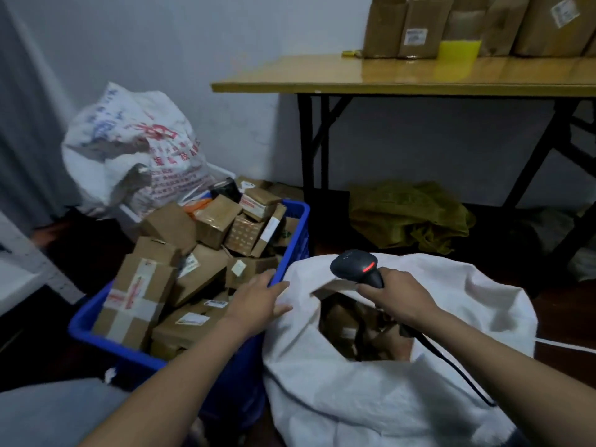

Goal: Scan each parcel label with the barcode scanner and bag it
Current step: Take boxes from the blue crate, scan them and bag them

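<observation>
A blue crate (298,221) at centre left is heaped with several brown cardboard parcels (213,217) bearing white labels. To its right stands a large white sack (371,398), its mouth open, with brown parcels (351,327) visible inside. My left hand (258,301) rests with straight fingers on the sack's left rim, beside the crate's edge, holding nothing. My right hand (400,298) grips the handle of a black barcode scanner (354,266) above the sack's mouth. The scanner shows a red light, and its cable runs down to the right over the sack.
A wooden folding table (322,79) at the back right carries several cardboard boxes (416,27) and a yellow item (458,50). Under it lies a crumpled olive bag (406,214). A printed white sack (135,146) stands behind the crate. A white shelf edge (19,272) is at far left.
</observation>
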